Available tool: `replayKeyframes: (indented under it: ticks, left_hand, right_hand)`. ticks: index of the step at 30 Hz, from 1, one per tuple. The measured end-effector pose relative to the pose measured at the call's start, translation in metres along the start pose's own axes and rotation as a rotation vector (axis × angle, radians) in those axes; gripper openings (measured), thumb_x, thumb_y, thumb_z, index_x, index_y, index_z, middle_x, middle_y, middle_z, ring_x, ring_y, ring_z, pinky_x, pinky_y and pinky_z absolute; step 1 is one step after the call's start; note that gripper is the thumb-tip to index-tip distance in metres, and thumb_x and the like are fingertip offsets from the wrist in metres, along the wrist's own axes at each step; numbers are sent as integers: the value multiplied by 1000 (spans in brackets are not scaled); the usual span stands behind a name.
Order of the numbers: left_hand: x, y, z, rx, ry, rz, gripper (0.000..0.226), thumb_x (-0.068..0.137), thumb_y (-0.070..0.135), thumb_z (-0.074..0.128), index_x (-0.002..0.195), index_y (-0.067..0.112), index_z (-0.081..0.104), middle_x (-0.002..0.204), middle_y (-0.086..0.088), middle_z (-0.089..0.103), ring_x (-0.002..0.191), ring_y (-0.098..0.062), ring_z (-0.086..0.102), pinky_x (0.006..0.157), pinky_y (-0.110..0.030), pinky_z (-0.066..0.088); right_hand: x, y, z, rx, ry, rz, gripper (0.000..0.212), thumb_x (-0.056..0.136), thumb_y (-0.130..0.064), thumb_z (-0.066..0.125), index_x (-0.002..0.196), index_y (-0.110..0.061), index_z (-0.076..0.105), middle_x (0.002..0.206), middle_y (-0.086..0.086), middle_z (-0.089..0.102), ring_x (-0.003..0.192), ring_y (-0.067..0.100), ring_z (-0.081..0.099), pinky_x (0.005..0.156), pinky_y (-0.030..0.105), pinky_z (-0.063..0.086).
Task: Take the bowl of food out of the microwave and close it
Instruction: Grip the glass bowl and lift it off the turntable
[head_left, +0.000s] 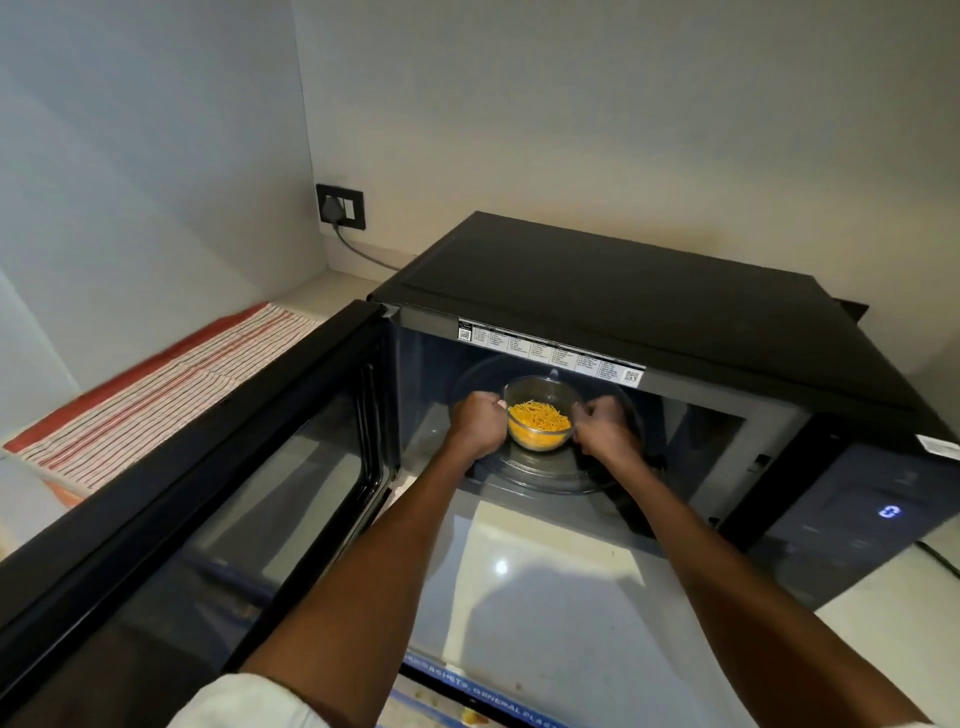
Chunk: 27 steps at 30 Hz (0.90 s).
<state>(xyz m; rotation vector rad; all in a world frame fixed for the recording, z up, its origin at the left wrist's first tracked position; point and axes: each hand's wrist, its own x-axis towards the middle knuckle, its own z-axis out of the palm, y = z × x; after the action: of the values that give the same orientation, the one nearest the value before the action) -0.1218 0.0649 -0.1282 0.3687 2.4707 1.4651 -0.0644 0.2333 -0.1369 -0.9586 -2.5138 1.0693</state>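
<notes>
- Your two forearms reach from the near edge into the open microwave (649, 322), past its door (197, 467) swung out on your left.
- Left hand (478, 423) and right hand (602, 428) clamp opposite sides of the glass bowl (540, 415) — both equally near, bowl on the turntable (545, 475), so pull straight toward you.
- Writing: display (889, 512) looks like "0"; sticker (550, 353) unreadable.

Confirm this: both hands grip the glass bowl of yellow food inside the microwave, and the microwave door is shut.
The door is wrong. In the head view the microwave door stands swung open to the left. The rest holds: left hand and right hand grip the glass bowl inside.
</notes>
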Motion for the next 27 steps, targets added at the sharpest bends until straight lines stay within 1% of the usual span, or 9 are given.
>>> replayKeyframes:
  ticks: [2,4,6,10,13,15,19,22,27]
  left_hand:
    - [3,1,3,-108,-6,-37,31,98,17,48,89,-5,68,96,-29,71,94,-40,70,87,-47,58]
    - [3,-1,3,-187,2,-73,33,97,14,51,76,-6,66,82,-25,68,85,-40,71,86,-55,57]
    - [1,-2,0,-231,4,-106,36,96,12,53,62,4,62,75,-22,65,76,-36,71,83,-56,59]
    - [-13,0,-13,-283,5,-159,32,94,10,58,63,9,62,81,-21,67,74,-32,71,81,-53,61]
    - [-27,6,-23,-287,17,-171,24,95,7,57,72,4,64,88,-22,68,81,-34,72,81,-52,61]
    - [-37,10,-32,-293,22,-175,19,94,5,57,77,0,65,88,-20,67,89,-38,72,79,-50,61]
    - [-65,20,-51,-253,-1,-201,27,91,5,54,111,-9,65,90,-15,65,96,-36,72,74,-44,64]
    - [-92,27,-62,-222,-11,-198,29,90,5,54,113,-10,63,102,-23,71,95,-35,73,71,-42,64]
    - [-135,34,-84,-220,-12,-182,31,90,5,55,118,-9,60,112,-25,69,92,-33,73,65,-39,65]
  right_hand:
    - [2,-2,1,-14,-20,-19,25,93,-30,50,85,-9,62,80,14,68,70,28,66,64,32,47]
    - [0,-3,2,-33,-32,-37,20,94,-30,49,86,-13,55,83,13,66,76,30,66,67,36,48]
    - [-6,-3,2,-57,-40,-51,22,94,-32,48,85,-13,54,80,12,66,73,30,66,65,37,50]
    - [-23,-7,1,-83,-29,-86,24,93,-30,49,77,-14,58,71,10,67,65,28,66,63,37,54]
    - [-40,-18,-4,-89,0,-136,24,90,-22,52,73,-9,63,65,10,65,58,24,63,55,32,50]
    - [-53,-25,-9,-97,32,-166,26,86,-16,53,65,-6,62,57,9,59,49,19,54,46,27,39]
    - [-85,-35,-20,-97,73,-192,28,81,-10,55,53,-2,55,46,6,44,45,16,40,46,27,31]
    - [-108,-39,-26,-104,73,-179,35,80,-10,57,46,-9,49,42,1,41,41,12,36,45,25,30]
    - [-151,-52,-41,-76,61,-145,38,84,-15,60,47,-13,52,44,0,49,40,12,47,41,19,32]
